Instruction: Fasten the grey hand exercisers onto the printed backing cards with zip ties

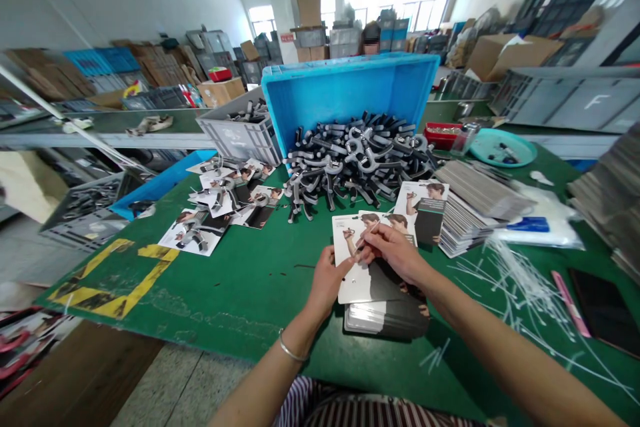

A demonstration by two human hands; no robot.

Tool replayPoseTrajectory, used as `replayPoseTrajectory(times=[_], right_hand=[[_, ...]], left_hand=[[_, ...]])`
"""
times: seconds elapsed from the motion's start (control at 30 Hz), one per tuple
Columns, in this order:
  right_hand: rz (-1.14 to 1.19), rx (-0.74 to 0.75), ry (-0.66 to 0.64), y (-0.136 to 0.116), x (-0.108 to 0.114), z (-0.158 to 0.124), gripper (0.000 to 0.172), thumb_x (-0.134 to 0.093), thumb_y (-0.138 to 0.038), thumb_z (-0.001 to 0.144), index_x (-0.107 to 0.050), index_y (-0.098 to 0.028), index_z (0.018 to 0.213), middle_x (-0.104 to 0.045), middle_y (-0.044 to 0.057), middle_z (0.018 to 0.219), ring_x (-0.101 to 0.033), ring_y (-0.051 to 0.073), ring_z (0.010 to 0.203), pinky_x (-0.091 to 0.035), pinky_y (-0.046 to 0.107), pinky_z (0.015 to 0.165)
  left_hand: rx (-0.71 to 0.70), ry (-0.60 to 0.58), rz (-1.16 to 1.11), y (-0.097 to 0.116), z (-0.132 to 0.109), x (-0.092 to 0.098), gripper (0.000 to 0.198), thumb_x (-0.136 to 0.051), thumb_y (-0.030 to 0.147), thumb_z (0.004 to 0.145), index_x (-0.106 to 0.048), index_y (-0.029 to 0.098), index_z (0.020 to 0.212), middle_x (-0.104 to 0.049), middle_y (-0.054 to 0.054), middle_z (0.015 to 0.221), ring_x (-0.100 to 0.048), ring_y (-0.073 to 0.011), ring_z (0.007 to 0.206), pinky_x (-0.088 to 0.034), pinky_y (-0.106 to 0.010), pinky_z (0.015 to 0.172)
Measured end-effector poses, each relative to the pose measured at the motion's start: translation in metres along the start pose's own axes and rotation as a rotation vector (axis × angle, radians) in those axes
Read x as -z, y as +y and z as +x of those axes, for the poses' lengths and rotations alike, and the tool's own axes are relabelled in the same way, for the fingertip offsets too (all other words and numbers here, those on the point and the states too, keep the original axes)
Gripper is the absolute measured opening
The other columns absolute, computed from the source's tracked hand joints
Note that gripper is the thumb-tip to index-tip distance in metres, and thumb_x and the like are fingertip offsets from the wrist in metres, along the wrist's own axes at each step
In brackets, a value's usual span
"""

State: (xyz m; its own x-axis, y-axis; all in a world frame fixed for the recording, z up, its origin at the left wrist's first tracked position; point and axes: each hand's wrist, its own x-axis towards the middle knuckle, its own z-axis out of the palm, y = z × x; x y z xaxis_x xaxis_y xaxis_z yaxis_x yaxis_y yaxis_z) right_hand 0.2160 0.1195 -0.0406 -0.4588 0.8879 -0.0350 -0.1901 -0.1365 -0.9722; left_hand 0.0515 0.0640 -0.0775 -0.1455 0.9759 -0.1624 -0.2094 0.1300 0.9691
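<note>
Your left hand [326, 285] has the flat white-and-dark-grey printed cardboard card [361, 285] by its left edge, thumb on top — right of the frame's centre, above a neat stack of matching cards [367, 319]. And your right hand [397, 252] comes in over the card's face, fingertips pinched tight on a thin white plastic tie [389, 212]! Up at top centre, grey-and-black V-shaped hand grips [360, 163] spill from the tipped bright-blue plastic crate [345, 87]. Over at centre left, printed cards bearing grips [193, 235] lie scattered — and loose white plastic ties [525, 283] fan out at lower right, beside a pink slim tool [571, 303].
</note>
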Motion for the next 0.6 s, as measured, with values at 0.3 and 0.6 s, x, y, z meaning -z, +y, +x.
replayPoseTrajectory(times=[0.3,0.6], right_hand=[[-0.319,0.047,0.052,-0.001,-0.010,0.000,0.025,-0.062,-0.043,0.088,-0.059,-0.018,0.086,-0.066,-0.001,0.061,-0.061,0.010,0.048,-0.049,0.019,0.046],[-0.531,0.075,-0.032,0.012,-0.015,0.003,0.029,-0.059,-0.047,0.088,-0.069,-0.021,0.096,-0.073,0.005,0.094,-0.064,0.010,0.049,-0.039,0.017,0.035]], left_hand=[[0.036,0.050,-0.158,0.011,-0.014,0.041,0.042,-0.077,0.035,0.071,-0.063,0.016,0.106,-0.073,-0.006,0.098,-0.066,-0.0162,0.075,-0.049,-0.026,0.070],[0.188,0.126,-0.330,-0.024,-0.019,0.050,0.051,-0.081,0.038,0.063,-0.067,0.014,0.106,-0.072,-0.003,0.073,-0.067,-0.0186,0.063,-0.051,-0.028,0.060]])
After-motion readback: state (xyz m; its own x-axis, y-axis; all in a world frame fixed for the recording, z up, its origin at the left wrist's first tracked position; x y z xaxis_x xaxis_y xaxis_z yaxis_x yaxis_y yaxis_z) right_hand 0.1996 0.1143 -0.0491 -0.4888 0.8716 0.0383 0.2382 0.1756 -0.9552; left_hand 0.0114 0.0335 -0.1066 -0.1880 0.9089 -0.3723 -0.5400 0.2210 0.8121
